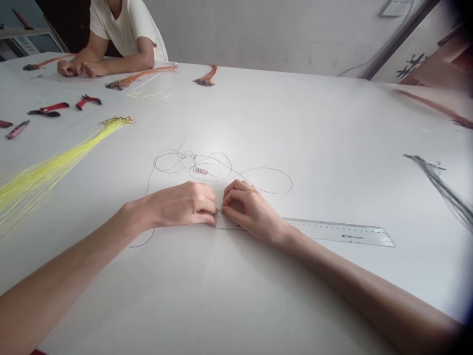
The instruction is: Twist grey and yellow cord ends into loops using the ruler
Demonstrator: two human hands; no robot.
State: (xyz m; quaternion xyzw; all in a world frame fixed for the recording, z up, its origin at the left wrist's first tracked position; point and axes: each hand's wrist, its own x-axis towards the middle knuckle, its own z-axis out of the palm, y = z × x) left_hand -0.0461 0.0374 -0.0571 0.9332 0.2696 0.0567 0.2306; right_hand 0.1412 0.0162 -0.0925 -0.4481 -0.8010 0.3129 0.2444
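Left and right hands close together at the end of a ruler on the counter

The left hand (181, 204) and right hand (247, 209) curl narrow at the end of the clear ruler (340, 231) on the white counter (295, 123); the fingers (207, 197) may pinch something, but I cannot tell. A thin dark cord (264, 167) lies in loose loops just ahead, around a small pink tag (200, 171).

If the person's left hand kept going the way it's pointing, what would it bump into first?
The left hand points straight at the right hand, so it would most likely meet that first; they nearly touch above the end of a clear ruler. From this angle, they may already be touching.
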